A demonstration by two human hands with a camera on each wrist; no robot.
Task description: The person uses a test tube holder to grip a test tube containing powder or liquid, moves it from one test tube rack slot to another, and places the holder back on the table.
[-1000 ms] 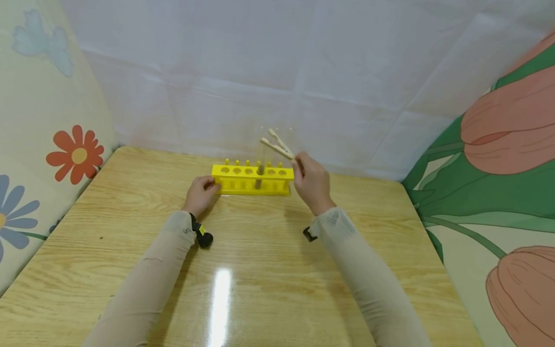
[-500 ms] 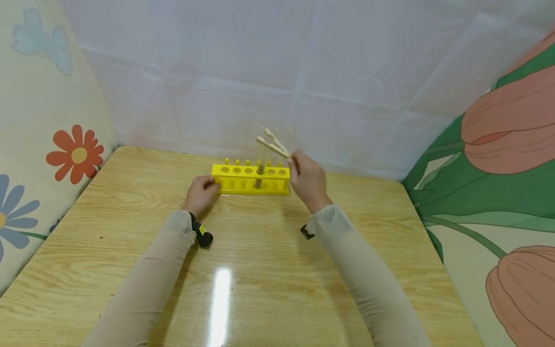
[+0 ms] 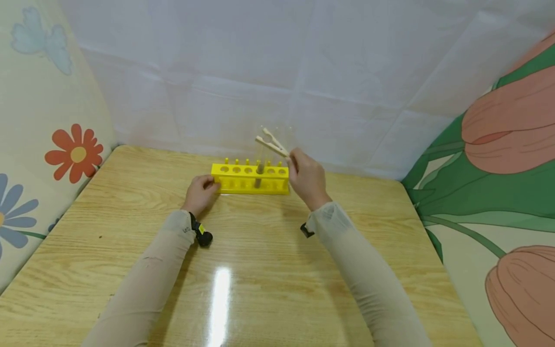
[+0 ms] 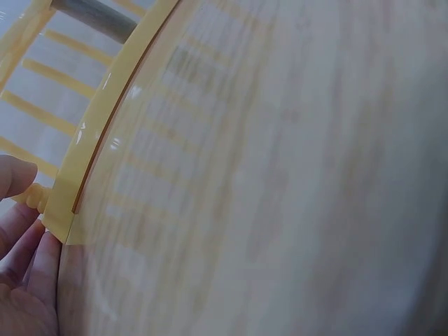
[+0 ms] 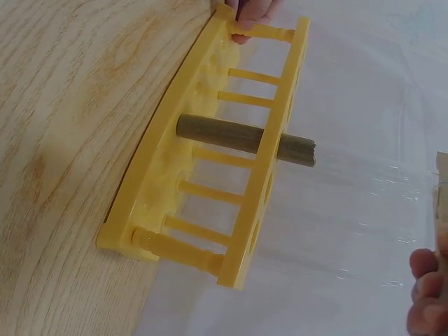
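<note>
Right hand (image 3: 309, 178), snug grip on wooden clamp (image 3: 274, 147), left hand (image 3: 201, 194) pinching end of yellow rack (image 3: 238, 175)

One yellow rack (image 3: 234, 175), one clamp (image 3: 282, 152), one dark-filled tube (image 5: 220, 134)

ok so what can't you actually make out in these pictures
Handle end of the wooden clip: covered by the right hand in the head view, cut off by the right edge in the right wrist view.
Clear tubes: in the head view, too faint against the white sheet to count.
Rack: in the left wrist view, its far end is cut off by the frame edge.
</note>
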